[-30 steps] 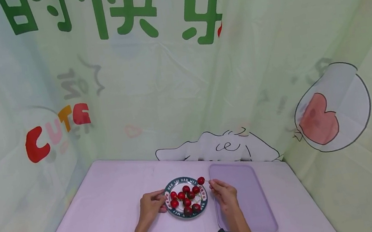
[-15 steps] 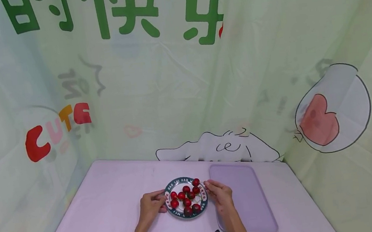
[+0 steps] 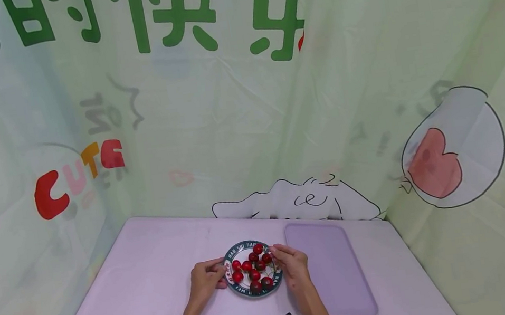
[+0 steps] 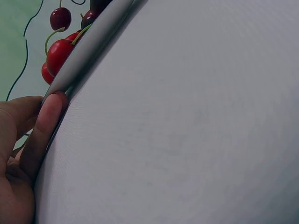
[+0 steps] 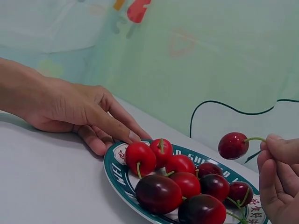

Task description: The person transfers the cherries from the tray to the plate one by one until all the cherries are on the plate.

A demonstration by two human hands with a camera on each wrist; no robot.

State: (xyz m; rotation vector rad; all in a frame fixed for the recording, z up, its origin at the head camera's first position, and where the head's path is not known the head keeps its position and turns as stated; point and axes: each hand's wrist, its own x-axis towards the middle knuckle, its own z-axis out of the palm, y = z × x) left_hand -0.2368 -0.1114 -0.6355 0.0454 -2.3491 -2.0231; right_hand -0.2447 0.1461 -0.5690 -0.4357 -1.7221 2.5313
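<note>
My left hand point(image 3: 204, 282) holds the left rim of a small round plate point(image 5: 117, 179), thumb on top and a finger against its side. The plate is white with a dark green lettered border. On it lies a heap of several red and dark cherries point(image 5: 185, 184), most with green stems. My right hand point(image 3: 294, 268) pinches a dark red cherry point(image 5: 233, 145) by its stem at the plate's right side. That cherry hangs over the plate's far right part in the right wrist view.
A flat lilac tray point(image 3: 336, 269) lies on the table point(image 3: 136, 295) to the right of the plate, partly behind my right forearm. A pale green curtain point(image 3: 210, 131) with printed drawings and characters surrounds the table at the back and sides.
My right hand has moved left from above the tray's edge, carrying the cherry by its stem from beside the plate to over it. My left hand stays at the rim.
</note>
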